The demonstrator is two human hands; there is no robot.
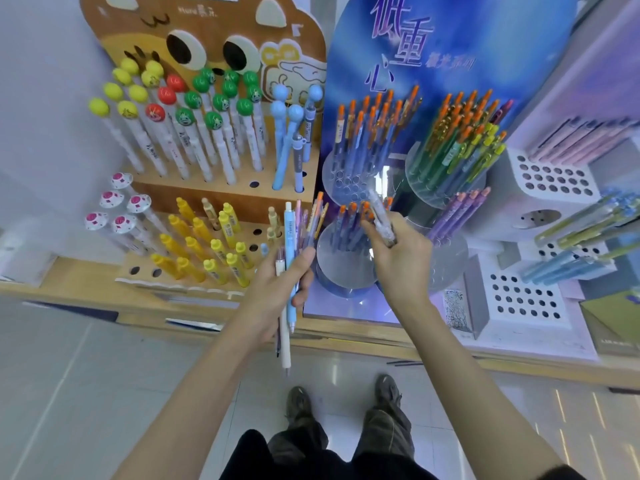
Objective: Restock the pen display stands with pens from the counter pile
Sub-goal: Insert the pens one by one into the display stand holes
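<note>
My left hand [277,292] grips a bundle of pens [289,237], light blue, white, pink and orange-capped, held upright in front of the counter edge. My right hand [401,258] holds a single pale translucent pen [381,216] slanted above the near round clear holder [341,258] of the blue display stand [450,46]. That holder carries several orange-capped blue pens. Left of it stands the brown cartoon-face stand [221,199] with ball-topped white pens and yellow pens, and several empty holes.
White perforated stands [554,174] with pastel pens sit at the right, with a lower one [523,299] in front. A second clear holder [446,174] carries green and yellow pens. The wooden counter edge [381,341] runs across; my feet are on the tiled floor below.
</note>
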